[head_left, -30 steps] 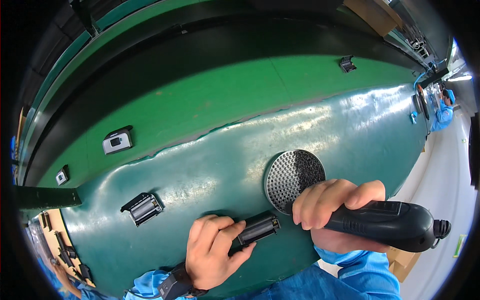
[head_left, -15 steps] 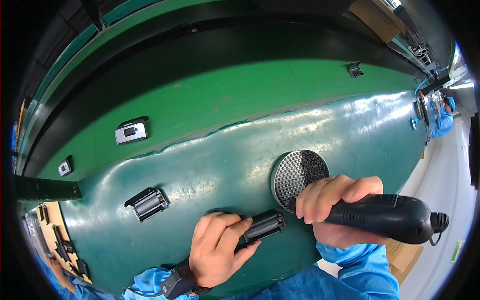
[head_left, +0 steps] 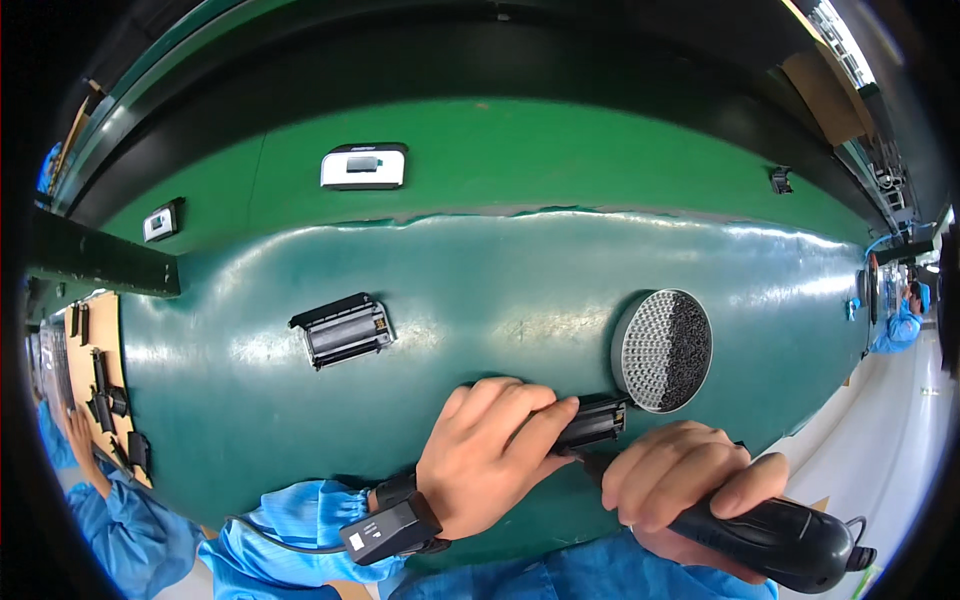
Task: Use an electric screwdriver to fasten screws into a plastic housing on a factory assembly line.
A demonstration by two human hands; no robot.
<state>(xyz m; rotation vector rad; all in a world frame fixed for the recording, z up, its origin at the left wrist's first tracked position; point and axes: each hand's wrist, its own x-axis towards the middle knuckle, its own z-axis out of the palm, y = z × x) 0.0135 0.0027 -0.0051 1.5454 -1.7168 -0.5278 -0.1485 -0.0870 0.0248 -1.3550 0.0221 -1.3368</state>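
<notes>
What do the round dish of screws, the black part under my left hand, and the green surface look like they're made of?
The round dish looks like dull grey metal with a smooth rim, though it could be plastic. The black part seems to be moulded matte plastic with ribbed edges. The green surface looks like a glossy rubbery mat or belt, since it shows broad highlights.

A round perforated tray [head_left: 662, 350] sits right of centre on the belt [head_left: 480, 270]; a ribbed casing [head_left: 343, 329] lies left of centre, two devices [head_left: 364, 166] upper left.
</notes>
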